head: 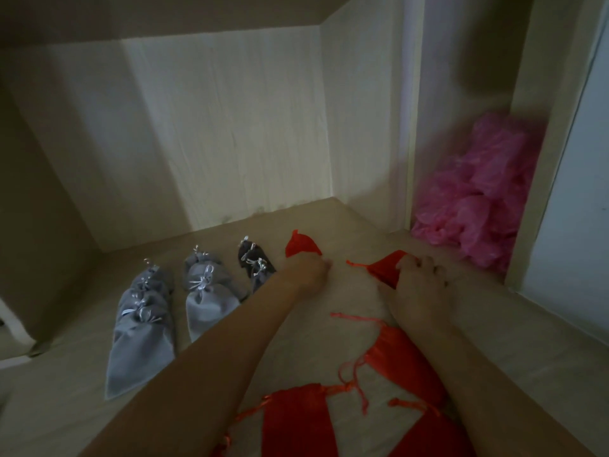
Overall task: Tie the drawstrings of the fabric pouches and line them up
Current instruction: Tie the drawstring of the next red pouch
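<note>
View: just the one, worn on the head, wide-angle.
Position: up over the near edge of the shelf board [224, 237], close in.
Facing: forward and down, frame tilted, back wall [230, 127] at the far end.

On the shelf [359, 222], tied pouches [201, 288] lie in rows left of loose pouches [296, 420].

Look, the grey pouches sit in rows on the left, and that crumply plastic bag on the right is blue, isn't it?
Not blue: the crumply plastic bag on the right is pink, as the head view shows. The grey pouches do sit in rows on the left.
</note>
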A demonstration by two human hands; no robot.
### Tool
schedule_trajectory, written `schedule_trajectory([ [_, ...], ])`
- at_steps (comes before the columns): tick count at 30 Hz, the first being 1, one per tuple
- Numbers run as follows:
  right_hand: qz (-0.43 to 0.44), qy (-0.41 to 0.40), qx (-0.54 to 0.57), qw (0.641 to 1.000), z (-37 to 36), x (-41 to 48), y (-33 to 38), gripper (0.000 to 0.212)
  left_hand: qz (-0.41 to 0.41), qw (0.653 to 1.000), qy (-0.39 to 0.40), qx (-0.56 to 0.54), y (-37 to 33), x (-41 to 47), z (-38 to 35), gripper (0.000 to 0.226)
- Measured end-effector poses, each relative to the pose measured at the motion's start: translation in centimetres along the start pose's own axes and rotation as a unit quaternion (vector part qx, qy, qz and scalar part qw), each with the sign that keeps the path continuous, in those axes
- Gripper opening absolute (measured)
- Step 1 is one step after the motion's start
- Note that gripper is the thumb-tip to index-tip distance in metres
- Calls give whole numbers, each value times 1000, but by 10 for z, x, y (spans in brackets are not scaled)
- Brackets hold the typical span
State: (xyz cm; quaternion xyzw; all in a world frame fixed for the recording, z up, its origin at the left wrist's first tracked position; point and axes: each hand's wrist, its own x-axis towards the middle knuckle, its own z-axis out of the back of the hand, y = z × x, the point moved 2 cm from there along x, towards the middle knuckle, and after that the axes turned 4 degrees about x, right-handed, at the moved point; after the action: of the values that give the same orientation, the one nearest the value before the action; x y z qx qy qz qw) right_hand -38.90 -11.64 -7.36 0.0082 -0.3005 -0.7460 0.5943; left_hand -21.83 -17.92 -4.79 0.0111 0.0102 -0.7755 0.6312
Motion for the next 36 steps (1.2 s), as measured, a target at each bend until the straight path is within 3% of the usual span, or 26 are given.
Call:
schedule_trajectory([
  [4,43,9,-54,998,-3,3,2,36,51,998,31,-14,17,14,5,43],
  [9,43,13,8,999,-1,4,5,24,63,998,23,-22,21,18,13,42],
  [14,69,-8,87,994,12,-3,17,19,4,995,-58,-83,11,-1,21,36],
  [19,110,38,155,981,21,-10,31,13,-109,988,-84,-65,-6,-44,39,76],
  [21,144,86,227,959,29,-12,40,10,-126,983,-102,-87,-5,-59,48,80],
  [23,182,131,287,931,40,-14,51,8,-132,976,-138,-105,-1,-73,58,62],
  [27,209,138,345,904,66,-18,67,11,-119,962,-221,-107,13,-92,59,20],
  [32,204,205,385,876,86,-18,76,20,-67,931,-289,-212,24,-125,45,15],
  [36,239,217,350,880,92,-22,79,24,-30,905,-246,-345,24,-138,24,12],
])
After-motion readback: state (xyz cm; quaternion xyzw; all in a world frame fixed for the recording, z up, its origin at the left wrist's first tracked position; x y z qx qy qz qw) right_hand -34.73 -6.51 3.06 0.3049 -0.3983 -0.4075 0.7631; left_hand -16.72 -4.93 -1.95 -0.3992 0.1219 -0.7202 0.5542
